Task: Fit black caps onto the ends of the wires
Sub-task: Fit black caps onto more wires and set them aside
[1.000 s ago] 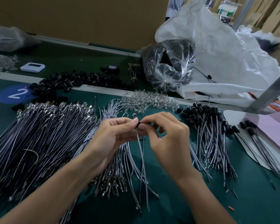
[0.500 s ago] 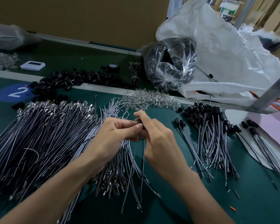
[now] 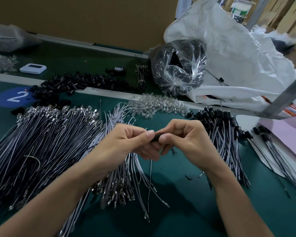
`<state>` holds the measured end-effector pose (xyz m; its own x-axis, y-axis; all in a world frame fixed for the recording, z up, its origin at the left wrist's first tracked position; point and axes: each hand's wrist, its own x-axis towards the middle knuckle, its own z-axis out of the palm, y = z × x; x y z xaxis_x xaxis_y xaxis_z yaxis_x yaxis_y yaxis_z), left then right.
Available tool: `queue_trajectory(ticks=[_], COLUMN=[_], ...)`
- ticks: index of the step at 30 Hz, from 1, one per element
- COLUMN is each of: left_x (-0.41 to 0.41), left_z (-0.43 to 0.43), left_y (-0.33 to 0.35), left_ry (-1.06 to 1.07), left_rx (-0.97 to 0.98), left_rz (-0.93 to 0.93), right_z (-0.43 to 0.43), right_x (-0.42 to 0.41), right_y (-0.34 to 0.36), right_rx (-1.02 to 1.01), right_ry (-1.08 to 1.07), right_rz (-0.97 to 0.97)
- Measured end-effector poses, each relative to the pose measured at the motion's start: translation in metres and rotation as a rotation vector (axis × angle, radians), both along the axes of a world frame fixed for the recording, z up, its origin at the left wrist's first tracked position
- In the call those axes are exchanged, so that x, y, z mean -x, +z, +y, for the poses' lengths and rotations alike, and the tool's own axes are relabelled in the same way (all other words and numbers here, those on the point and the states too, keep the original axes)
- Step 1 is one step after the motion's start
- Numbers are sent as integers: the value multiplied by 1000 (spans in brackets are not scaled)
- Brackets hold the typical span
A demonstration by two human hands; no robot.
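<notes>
Turned sideways since earlier, black cap [image 3: 155, 138] pinched between left hand [image 3: 126, 144] and right hand [image 3: 186, 142], wire [image 3: 150, 182] dangling; seating step, apparently; needs firm axial push next.

The table [image 3: 186, 219] bears wire bundles [image 3: 41, 142], black caps [image 3: 85, 82], clear bulbs [image 3: 157, 105].

black cap [image 3: 155, 138]: upright → sideways | right hand [image 3: 191, 144]: rolled knuckles-up | left hand [image 3: 125, 142]: thumb now beside cap

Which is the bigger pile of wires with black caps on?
The capped pile just right of the right hand, on the green mat. The other capped bunch, farther right on the pink paper, is much thinner.
</notes>
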<state>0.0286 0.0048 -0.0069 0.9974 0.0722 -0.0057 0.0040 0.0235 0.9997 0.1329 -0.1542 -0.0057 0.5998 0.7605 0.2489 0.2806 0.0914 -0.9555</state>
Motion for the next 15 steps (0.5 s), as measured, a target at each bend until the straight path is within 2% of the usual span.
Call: queue_trajectory(ticks=[6,12,15], left_x=[0,-3,-2], left_z=[-4,-5,-6], left_y=[1,-8,-7], left_ry=[-39,73,56], left_rx=[-62,-145,-135], left_rz=[-56,-48,-75], right_z=[-4,3,-3], right_x=[-1,-4,-6], right_y=[2,-7,-5], right_rx=[14,122,86], right_ry=[79,-21,29], right_rz=[133,50,79])
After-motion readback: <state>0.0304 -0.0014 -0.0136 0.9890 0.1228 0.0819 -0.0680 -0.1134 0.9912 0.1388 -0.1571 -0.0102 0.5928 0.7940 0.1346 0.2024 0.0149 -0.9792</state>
